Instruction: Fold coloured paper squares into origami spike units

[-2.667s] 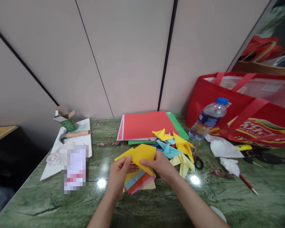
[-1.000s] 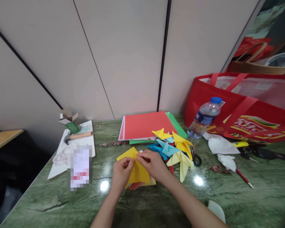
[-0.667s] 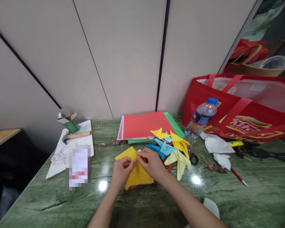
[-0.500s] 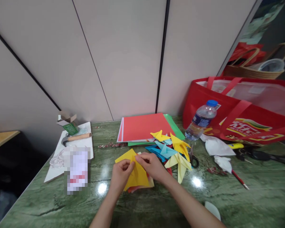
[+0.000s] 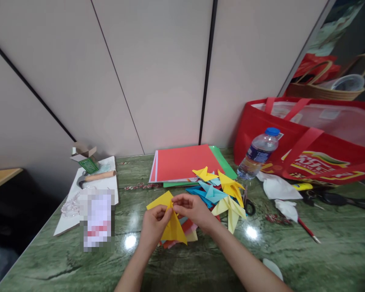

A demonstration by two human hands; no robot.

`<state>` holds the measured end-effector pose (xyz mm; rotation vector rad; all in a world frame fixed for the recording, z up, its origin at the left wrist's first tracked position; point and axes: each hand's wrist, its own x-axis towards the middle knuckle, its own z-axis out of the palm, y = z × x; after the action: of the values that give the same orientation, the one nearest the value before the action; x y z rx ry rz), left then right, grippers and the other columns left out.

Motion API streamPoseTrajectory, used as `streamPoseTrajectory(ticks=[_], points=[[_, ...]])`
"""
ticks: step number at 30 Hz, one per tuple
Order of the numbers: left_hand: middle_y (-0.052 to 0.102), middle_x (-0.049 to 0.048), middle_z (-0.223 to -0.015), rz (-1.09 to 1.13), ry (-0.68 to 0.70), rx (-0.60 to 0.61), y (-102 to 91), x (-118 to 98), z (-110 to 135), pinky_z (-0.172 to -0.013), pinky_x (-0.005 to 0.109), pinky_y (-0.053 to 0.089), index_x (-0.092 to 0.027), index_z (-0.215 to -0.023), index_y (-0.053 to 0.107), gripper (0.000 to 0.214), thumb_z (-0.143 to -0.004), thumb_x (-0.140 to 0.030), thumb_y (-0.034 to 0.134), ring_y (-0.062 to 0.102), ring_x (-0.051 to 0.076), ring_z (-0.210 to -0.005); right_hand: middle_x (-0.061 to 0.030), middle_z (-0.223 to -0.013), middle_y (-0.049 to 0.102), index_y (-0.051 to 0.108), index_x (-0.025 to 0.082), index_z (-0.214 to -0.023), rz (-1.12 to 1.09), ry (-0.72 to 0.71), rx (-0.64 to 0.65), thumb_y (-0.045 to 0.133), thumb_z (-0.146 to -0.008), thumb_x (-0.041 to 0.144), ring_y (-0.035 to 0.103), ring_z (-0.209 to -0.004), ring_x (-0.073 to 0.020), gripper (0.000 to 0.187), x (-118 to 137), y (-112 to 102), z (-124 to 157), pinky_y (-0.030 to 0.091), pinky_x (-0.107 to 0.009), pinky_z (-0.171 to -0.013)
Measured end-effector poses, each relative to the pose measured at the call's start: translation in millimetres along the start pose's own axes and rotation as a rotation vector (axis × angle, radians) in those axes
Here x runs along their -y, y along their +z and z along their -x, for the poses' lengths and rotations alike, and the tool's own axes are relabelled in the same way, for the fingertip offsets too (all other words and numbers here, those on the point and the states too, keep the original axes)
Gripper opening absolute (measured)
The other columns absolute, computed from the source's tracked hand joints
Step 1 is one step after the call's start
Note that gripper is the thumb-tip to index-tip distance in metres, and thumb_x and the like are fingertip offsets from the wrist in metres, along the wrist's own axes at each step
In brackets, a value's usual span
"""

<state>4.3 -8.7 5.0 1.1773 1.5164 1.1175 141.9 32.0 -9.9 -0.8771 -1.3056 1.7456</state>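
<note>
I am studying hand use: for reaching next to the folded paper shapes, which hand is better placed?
Probably the right hand: it is nearer the folded paper shapes, while the left hand pinches the yellow paper.

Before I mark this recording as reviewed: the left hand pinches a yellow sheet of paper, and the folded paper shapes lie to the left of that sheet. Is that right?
Not quite: the folded paper shapes lie to the right of the yellow sheet, as the head view shows. The left hand does pinch that sheet.

Blue-capped bottle (image 5: 258, 155) before red bag (image 5: 293, 142); wooden-handled tool (image 5: 99, 176) on white board (image 5: 110, 183).
</note>
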Motion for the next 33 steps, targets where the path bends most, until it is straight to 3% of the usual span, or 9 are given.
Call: streamPoseTrajectory(ticks=[4, 8, 18, 24, 29, 33], points=[[0.063, 0.0015, -0.052, -0.002, -0.007, -0.017, -0.3, -1.8, 1.6, -0.045, 0.020, 0.037, -0.013, -0.057, 0.064, 0.023, -0.062, -0.035, 0.066, 0.054, 0.013, -0.048, 0.0013, -0.072, 0.059, 0.060, 0.017, -0.075, 0.014, -0.101, 0.028, 0.067, -0.066, 0.031, 0.057, -0.065, -0.0119, 0.018, 2.9, -1.0, 0.6, 0.049, -0.025, -0.062], [0.061, 0.0009, -0.052, 0.016, -0.045, -0.016, -1.5, -3.3, 2.4, -0.045, 0.020, 0.034, -0.013, -0.059, 0.064, 0.028, -0.062, -0.040, 0.065, 0.051, 0.012, -0.047, -0.0008, -0.078, 0.062, 0.063, 0.017, -0.080, 0.031, -0.096, 0.095, 0.065, -0.069, 0.030, 0.059, -0.071, -0.0139, 0.017, 4.8, -2.5, 1.1, 0.049, -0.027, -0.066], [0.037, -0.0046, -0.043, -0.154, 0.013, -0.103, 3.1, 2.2, 0.2, -0.041, 0.020, 0.021, -0.014, -0.045, 0.051, 0.046, -0.067, -0.055, 0.054, 0.032, 0.008, -0.042, -0.0007, -0.077, 0.061, 0.059, 0.016, -0.080, 0.174, -0.114, 0.017, 0.062, -0.065, 0.016, 0.059, -0.071, -0.0138, 0.015, 6.3, 1.9, 2.5, 0.048, -0.026, -0.064], [0.033, -0.0054, -0.041, -0.197, 0.027, -0.135, 3.6, 4.3, -1.3, -0.041, 0.021, 0.019, -0.015, -0.042, 0.047, 0.047, -0.065, -0.055, 0.055, 0.028, 0.008, -0.042, -0.0005, -0.075, 0.060, 0.058, 0.016, -0.078, 0.214, -0.140, 0.020, 0.060, -0.065, 0.014, 0.058, -0.071, -0.0136, 0.013, 8.5, 6.3, 5.2, 0.048, -0.024, -0.061], [0.033, -0.0054, -0.043, -0.177, 0.012, -0.037, 0.2, 1.7, -0.7, -0.041, 0.021, 0.020, -0.015, -0.042, 0.046, 0.046, -0.065, -0.054, 0.055, 0.029, 0.008, -0.043, 0.0001, -0.073, 0.059, 0.059, 0.016, -0.077, 0.216, -0.152, 0.032, 0.060, -0.066, 0.012, 0.057, -0.068, -0.0122, 0.012, 4.0, 1.5, 2.9, 0.048, -0.023, -0.062], [0.040, -0.0045, -0.048, -0.074, -0.049, 0.099, -2.5, 1.7, 0.2, -0.042, 0.020, 0.024, -0.014, -0.052, 0.056, 0.042, -0.066, -0.053, 0.055, 0.032, 0.008, -0.045, 0.0000, -0.073, 0.060, 0.060, 0.016, -0.077, 0.235, -0.157, -0.004, 0.062, -0.065, 0.015, 0.056, -0.067, -0.0119, 0.012, 2.2, -3.4, 0.2, 0.048, -0.024, -0.062]])
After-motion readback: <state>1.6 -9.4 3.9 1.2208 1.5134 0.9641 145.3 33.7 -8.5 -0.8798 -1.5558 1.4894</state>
